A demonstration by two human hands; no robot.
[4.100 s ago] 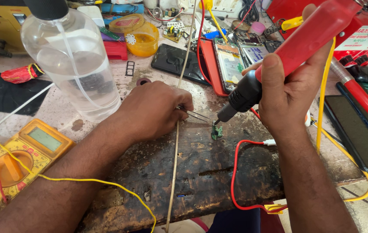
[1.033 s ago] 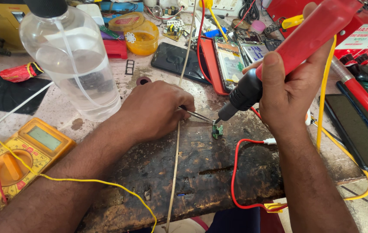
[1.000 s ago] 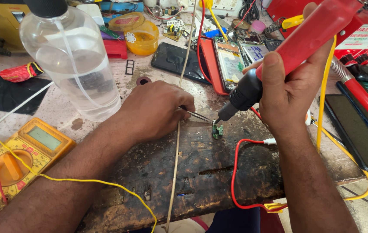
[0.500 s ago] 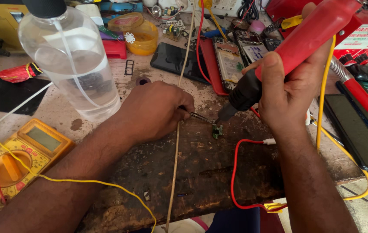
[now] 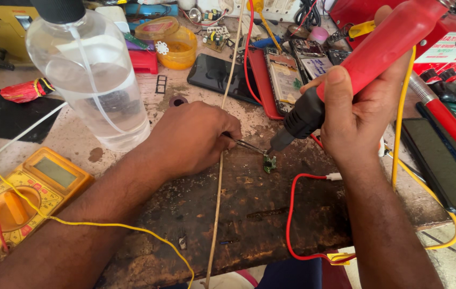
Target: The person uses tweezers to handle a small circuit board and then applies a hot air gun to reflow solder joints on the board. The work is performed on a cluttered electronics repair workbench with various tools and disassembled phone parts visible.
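Overhead, right hand [image 5: 359, 115] tilts soldering iron [image 5: 367, 59]; left hand [image 5: 193, 139] pinches tweezers [image 5: 249, 145].

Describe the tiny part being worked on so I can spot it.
Start at the dark scorched wooden board in front of the person. Between the left hand's tweezers and the red tool's black tip lies a small green circuit board, the only green piece there.

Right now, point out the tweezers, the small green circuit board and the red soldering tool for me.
tweezers [image 5: 249, 145], head view, on the bare metal shaft ahead of the left hand.
small green circuit board [image 5: 269, 164], head view, on its middle.
red soldering tool [image 5: 383, 45], head view, on the red handle above the right hand.
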